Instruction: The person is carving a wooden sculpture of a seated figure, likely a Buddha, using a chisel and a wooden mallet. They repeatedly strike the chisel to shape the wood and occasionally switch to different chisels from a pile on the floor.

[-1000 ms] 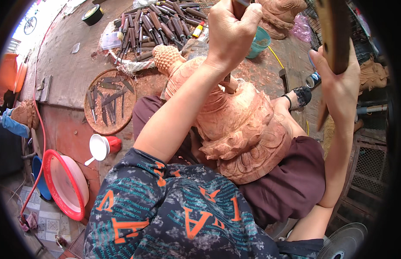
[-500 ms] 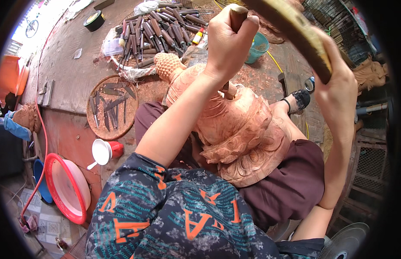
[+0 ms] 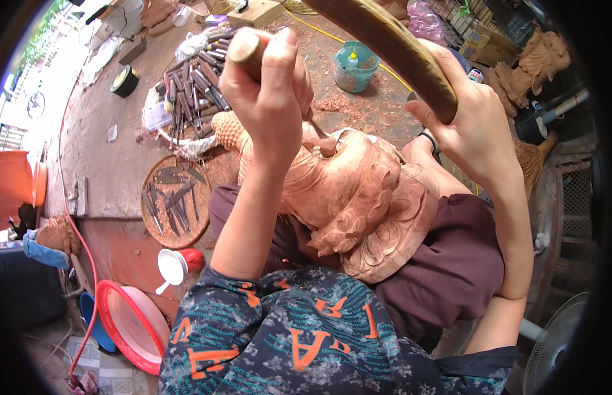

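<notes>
A carved reddish wooden statue (image 3: 362, 178) with a knobbly head lies tilted across my lap, its round base against my thigh. My left hand (image 3: 273, 99) is closed in a fist round a wood chisel (image 3: 245, 50), whose round handle end pokes out above the thumb. The chisel leans left, and its blade meets the statue near a hollow in the upper side. Raised to the right, my right hand (image 3: 476, 108) grips a long wooden mallet (image 3: 395, 56) that runs up past the top edge, so its far end is out of view. The mallet is apart from the chisel.
Many dark-handled carving tools (image 3: 194, 89) lie heaped beyond the statue. A round tray (image 3: 147, 220) holds loose blades. Nearby are a teal bucket (image 3: 357, 82), a white-and-red cup-like item (image 3: 174, 266), a red-rimmed basin (image 3: 108, 322) and a fan (image 3: 559, 349). Wood chips litter the floor.
The whole view has shifted. My left hand has moved left, and the chisel tilts further over than before. The mallet in my right hand has shifted left and stays raised.
</notes>
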### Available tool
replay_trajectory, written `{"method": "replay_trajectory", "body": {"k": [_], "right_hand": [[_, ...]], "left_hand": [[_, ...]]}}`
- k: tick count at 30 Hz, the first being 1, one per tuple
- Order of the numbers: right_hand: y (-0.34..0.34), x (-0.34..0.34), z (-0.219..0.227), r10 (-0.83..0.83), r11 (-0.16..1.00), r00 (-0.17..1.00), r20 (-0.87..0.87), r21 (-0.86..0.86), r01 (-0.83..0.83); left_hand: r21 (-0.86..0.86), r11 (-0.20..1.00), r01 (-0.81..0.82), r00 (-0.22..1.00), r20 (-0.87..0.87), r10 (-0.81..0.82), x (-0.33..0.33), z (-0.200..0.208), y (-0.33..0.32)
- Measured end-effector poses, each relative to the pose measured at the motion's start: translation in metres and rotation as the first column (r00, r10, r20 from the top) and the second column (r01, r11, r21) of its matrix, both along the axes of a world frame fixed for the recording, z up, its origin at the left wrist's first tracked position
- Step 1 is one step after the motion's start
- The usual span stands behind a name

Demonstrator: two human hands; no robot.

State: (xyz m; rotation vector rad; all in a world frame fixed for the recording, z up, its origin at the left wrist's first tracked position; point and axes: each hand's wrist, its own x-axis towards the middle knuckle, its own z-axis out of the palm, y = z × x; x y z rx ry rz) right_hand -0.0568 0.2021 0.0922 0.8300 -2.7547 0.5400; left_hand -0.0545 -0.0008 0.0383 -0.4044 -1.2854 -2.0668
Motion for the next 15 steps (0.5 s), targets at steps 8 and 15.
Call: {"method": "replay_trajectory", "body": {"k": [8, 15], "right_hand": [[-0.007, 0.008, -0.005, 0.141, 0.875, 0.987, -0.072, -0.457, -0.159], [-0.004, 0.004, -0.005, 0.096, 0.879, 0.978, -0.183, -0.445, -0.169]], "left_hand": [[-0.026, 1.000, 0.001, 0.998, 0.069, 0.001, -0.001, -0.010, -0.002], [-0.065, 0.998, -0.020, 0.993, 0.115, 0.028, -0.016, -0.012, 0.001]]}}
